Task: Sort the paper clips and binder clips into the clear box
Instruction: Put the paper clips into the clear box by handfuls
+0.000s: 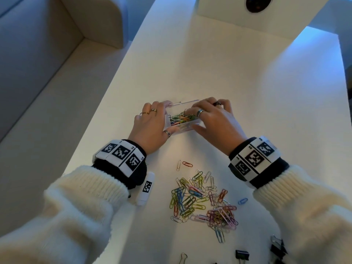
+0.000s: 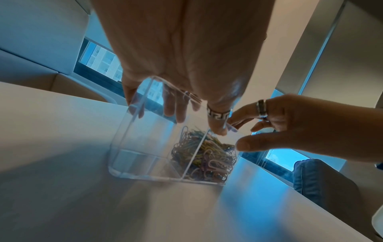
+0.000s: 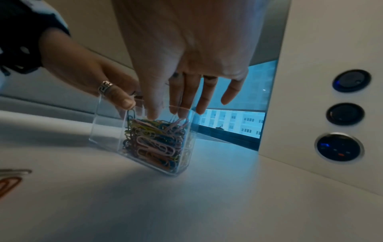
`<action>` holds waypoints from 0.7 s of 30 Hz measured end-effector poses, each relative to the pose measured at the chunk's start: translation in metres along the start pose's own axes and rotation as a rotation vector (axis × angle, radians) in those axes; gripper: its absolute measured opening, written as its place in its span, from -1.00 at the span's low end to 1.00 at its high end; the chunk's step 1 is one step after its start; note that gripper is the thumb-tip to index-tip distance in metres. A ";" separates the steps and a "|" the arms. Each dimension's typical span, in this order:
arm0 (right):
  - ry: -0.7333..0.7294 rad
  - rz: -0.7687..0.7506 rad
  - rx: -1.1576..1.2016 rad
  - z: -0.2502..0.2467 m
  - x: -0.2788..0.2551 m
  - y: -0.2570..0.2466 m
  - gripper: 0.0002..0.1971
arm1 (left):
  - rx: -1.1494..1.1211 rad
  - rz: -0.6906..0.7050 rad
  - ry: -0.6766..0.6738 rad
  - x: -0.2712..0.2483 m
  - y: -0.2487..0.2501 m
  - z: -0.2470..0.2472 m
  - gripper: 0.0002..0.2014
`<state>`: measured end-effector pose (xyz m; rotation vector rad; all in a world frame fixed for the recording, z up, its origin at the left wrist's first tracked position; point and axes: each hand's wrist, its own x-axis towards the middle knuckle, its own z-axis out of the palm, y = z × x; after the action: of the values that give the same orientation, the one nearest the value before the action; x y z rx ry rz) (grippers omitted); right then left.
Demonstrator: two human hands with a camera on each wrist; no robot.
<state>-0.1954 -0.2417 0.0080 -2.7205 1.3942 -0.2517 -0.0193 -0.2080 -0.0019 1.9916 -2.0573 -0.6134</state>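
The clear box (image 1: 180, 128) stands on the white table (image 1: 247, 96), split by a divider. Its right compartment holds a heap of colored paper clips (image 2: 207, 155); the left compartment (image 2: 145, 147) looks empty. My left hand (image 1: 158, 121) grips the box's left end, thumb (image 3: 122, 98) on the near rim and fingers on the far wall. My right hand (image 1: 198, 117) reaches down into the right compartment, its straight fingers (image 3: 182, 98) touching the top of the clips (image 3: 153, 140). Many loose paper clips (image 1: 202, 199) lie in front of me. Black binder clips (image 1: 242, 254) lie at the near edge.
A white unit with a dark lens (image 1: 257, 4) stands at the table's far end; its side shows round buttons (image 3: 344, 113). A pale sofa (image 1: 38, 54) runs along the left of the table. More binder clips (image 1: 278, 246) lie near my right sleeve.
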 end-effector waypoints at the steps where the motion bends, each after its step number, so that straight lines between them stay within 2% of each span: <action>1: -0.042 -0.008 -0.052 0.001 0.000 -0.002 -0.66 | -0.001 0.000 0.002 0.000 0.000 0.000 -0.36; 4: -0.124 -0.027 -0.090 0.004 0.001 -0.008 -0.64 | 0.001 -0.003 0.009 0.000 0.000 0.001 -0.37; 9: -0.075 0.081 0.128 -0.004 0.003 -0.008 -0.69 | -0.016 -0.016 0.004 0.000 0.001 0.001 -0.37; 13: -0.169 -0.017 0.023 0.001 0.004 -0.014 -0.63 | -0.036 -0.017 0.012 0.000 0.000 0.001 -0.38; 15: -0.175 0.007 0.039 -0.001 0.002 -0.015 -0.66 | -0.040 -0.014 0.013 0.000 0.001 0.001 -0.38; 18: -0.022 0.100 0.154 -0.010 -0.005 -0.012 -0.73 | -0.037 -0.010 0.017 0.000 0.000 0.002 -0.38; 21: 0.176 0.046 0.303 -0.016 -0.026 -0.013 -0.79 | -0.045 -0.007 0.018 0.000 0.000 0.001 -0.38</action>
<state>-0.2029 -0.2125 0.0226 -2.4652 1.3294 -0.6558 -0.0203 -0.2080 -0.0030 1.9726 -2.0095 -0.6358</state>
